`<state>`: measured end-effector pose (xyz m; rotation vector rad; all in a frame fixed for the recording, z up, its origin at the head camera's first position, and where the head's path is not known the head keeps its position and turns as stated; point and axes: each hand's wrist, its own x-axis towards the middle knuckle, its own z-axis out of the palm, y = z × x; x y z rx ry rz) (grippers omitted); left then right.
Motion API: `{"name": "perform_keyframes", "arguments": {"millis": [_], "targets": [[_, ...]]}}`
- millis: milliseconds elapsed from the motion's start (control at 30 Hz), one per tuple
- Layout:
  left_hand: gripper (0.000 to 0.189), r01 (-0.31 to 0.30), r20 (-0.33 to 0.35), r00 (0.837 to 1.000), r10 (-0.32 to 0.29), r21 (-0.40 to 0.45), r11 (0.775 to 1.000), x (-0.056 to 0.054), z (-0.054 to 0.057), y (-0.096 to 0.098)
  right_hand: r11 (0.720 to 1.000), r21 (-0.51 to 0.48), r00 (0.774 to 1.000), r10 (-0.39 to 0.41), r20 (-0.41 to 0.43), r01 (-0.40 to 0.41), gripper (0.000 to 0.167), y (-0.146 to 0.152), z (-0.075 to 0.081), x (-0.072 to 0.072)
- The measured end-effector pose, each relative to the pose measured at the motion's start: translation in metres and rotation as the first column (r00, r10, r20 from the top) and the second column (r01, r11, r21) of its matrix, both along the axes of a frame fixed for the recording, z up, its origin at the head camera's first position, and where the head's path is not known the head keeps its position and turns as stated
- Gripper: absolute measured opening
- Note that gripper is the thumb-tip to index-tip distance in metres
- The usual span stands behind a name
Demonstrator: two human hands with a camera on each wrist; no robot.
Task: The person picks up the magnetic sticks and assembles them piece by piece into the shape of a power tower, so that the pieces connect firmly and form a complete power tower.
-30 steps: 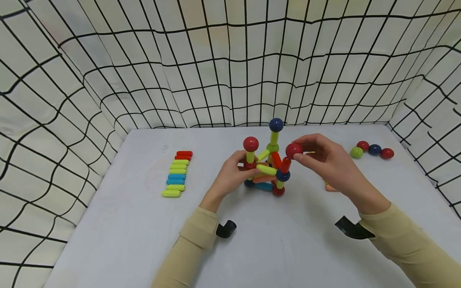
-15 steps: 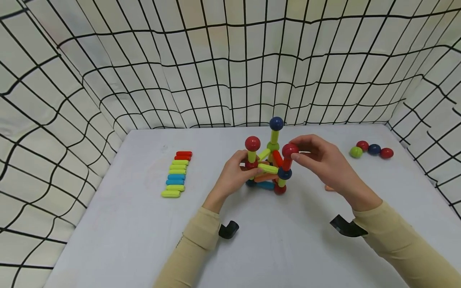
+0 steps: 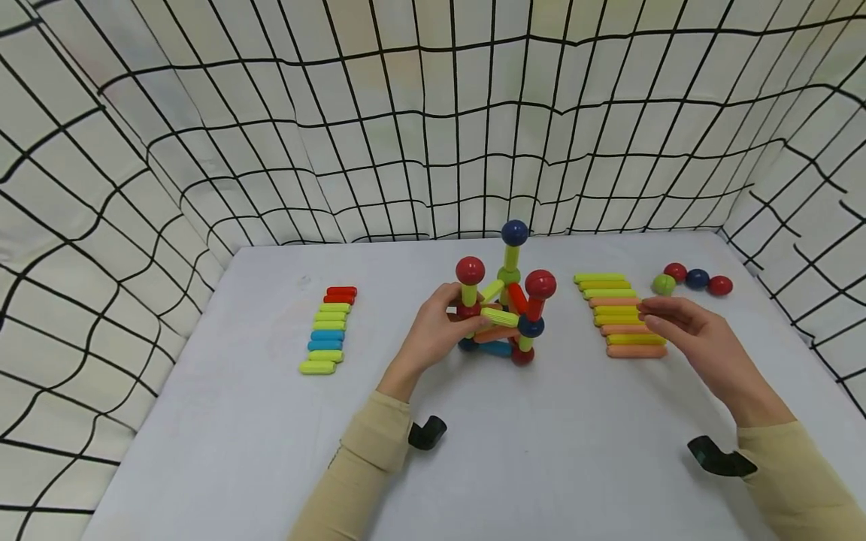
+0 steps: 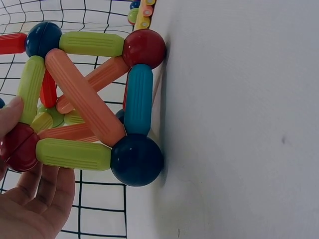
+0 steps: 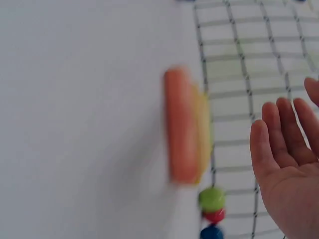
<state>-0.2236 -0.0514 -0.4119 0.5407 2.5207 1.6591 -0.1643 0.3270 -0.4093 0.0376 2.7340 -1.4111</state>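
A structure of coloured rods and balls stands mid-table; its blue rod [image 4: 138, 99] and orange diagonal rod [image 4: 84, 97] show in the left wrist view. My left hand [image 3: 436, 324] grips it at the red ball [image 4: 20, 147] on its left corner. Three posts rise from it, topped by a red ball [image 3: 470, 270], a dark blue ball [image 3: 515, 233] and another red ball [image 3: 540, 285], which sits on a short red rod [image 3: 534, 309]. My right hand [image 3: 707, 353] holds nothing, its fingers loosely extended over the right ends of the long yellow and orange rods [image 3: 619, 319].
At left lies a column of short red, green and blue rods [image 3: 328, 330]. Loose balls, including a green ball [image 3: 664, 284] and a red ball [image 3: 720, 285], lie at the back right. Black netting over white cloth [image 3: 433, 143] borders the white table [image 3: 528, 466].
My right hand set the red ball on top of the red rod, let go and moved right, uncovering the long rods. My left hand keeps its grip on the structure.
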Motion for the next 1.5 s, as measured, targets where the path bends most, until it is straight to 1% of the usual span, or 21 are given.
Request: {"name": "perform_keyframes", "arguments": {"millis": [100, 200, 300, 467, 567, 667, 733, 800, 867, 933, 967, 1033, 1067, 1100, 1200, 1267, 1333, 1433, 1500], "targets": [[0.037, 0.000, 0.002, 1.000, 0.000, -0.004, 1.000, 0.000, 0.000, 0.000, 0.998, 0.056, 1.000, 0.012, 0.028, -0.013, 0.055, 0.019, -0.016, 0.002], [0.037, 0.001, 0.000, 1.000, -0.001, -0.004, 1.000, 0.000, 0.001, 0.000, 0.993, 0.109, 0.998, 0.052, 0.037, -0.055, 0.054, 0.029, -0.025, 0.002], [0.036, 0.005, 0.000, 1.000, -0.005, -0.002, 1.000, 0.000, 0.001, 0.000, 0.987, 0.135, 0.995, 0.084, 0.048, -0.090, 0.053, 0.032, -0.028, 0.001], [0.037, 0.007, 0.004, 1.000, -0.007, 0.000, 1.000, 0.000, 0.000, -0.001, 0.974, 0.186, 0.991, 0.116, 0.064, -0.126, 0.055, 0.029, -0.028, 0.000], [0.038, 0.004, 0.012, 1.000, -0.004, -0.001, 1.000, 0.000, -0.001, -0.002, 0.950, 0.269, 0.987, 0.150, 0.058, -0.160, 0.054, 0.027, -0.028, 0.001], [0.040, 0.000, 0.022, 1.000, 0.000, 0.001, 1.000, 0.000, -0.002, -0.003, 0.915, 0.347, 0.976, 0.217, 0.006, -0.205, 0.045, 0.024, -0.029, 0.001], [0.042, -0.002, 0.025, 1.000, 0.002, 0.003, 1.000, 0.000, -0.002, -0.004, 0.895, 0.381, 0.962, 0.268, -0.042, -0.233, 0.038, 0.022, -0.030, 0.002], [0.043, -0.003, 0.023, 1.000, 0.003, 0.002, 1.000, 0.000, -0.002, -0.004, 0.870, 0.411, 0.940, 0.331, -0.077, -0.273, 0.034, 0.019, -0.031, 0.001], [0.043, -0.003, 0.024, 1.000, 0.003, 0.004, 1.000, 0.001, -0.002, -0.005, 0.834, 0.448, 0.912, 0.400, -0.093, -0.320, 0.032, 0.016, -0.031, 0.000], [0.044, -0.005, 0.026, 1.000, 0.005, 0.000, 1.000, 0.002, -0.002, -0.006, 0.792, 0.492, 0.876, 0.469, -0.109, -0.363, 0.033, 0.012, -0.029, -0.001], [0.044, -0.005, 0.027, 1.000, 0.005, 0.001, 1.000, 0.002, -0.002, -0.006, 0.775, 0.508, 0.860, 0.496, -0.122, -0.375, 0.035, 0.010, -0.028, -0.002], [0.045, -0.005, 0.030, 1.000, 0.005, 0.002, 1.000, 0.003, -0.002, -0.007, 0.765, 0.509, 0.831, 0.533, -0.158, -0.394, 0.040, 0.004, -0.024, -0.003], [0.045, -0.005, 0.031, 1.000, 0.005, 0.002, 1.000, 0.003, -0.002, -0.007, 0.770, 0.499, 0.823, 0.540, -0.177, -0.398, 0.042, 0.001, -0.020, -0.004], [0.046, -0.005, 0.030, 1.000, 0.005, 0.001, 1.000, 0.004, -0.002, -0.007, 0.781, 0.479, 0.820, 0.539, -0.194, -0.401, 0.043, -0.003, -0.017, -0.006], [0.047, -0.003, 0.029, 1.000, 0.003, 0.000, 1.000, 0.004, -0.001, -0.008, 0.832, 0.377, 0.833, 0.507, -0.221, -0.406, 0.042, -0.013, -0.002, -0.011], [0.047, -0.004, 0.030, 1.000, 0.004, 0.001, 1.000, 0.004, -0.001, -0.008, 0.864, 0.316, 0.861, 0.466, -0.205, -0.392, 0.035, -0.021, 0.009, -0.015], [0.047, -0.005, 0.033, 0.999, 0.005, 0.001, 1.000, 0.004, -0.002, -0.009, 0.895, 0.246, 0.891, 0.419, -0.173, -0.373, 0.032, -0.029, 0.018, -0.020], [0.046, -0.006, 0.039, 0.999, 0.006, 0.002, 1.000, 0.004, -0.002, -0.009, 0.935, 0.138, 0.932, 0.343, -0.119, -0.327, 0.035, -0.043, 0.030, -0.029], [0.046, -0.005, 0.042, 0.999, 0.005, 0.000, 1.000, 0.004, -0.001, -0.009, 0.953, 0.064, 0.949, 0.301, -0.096, -0.296, 0.039, -0.053, 0.036, -0.035]]}}
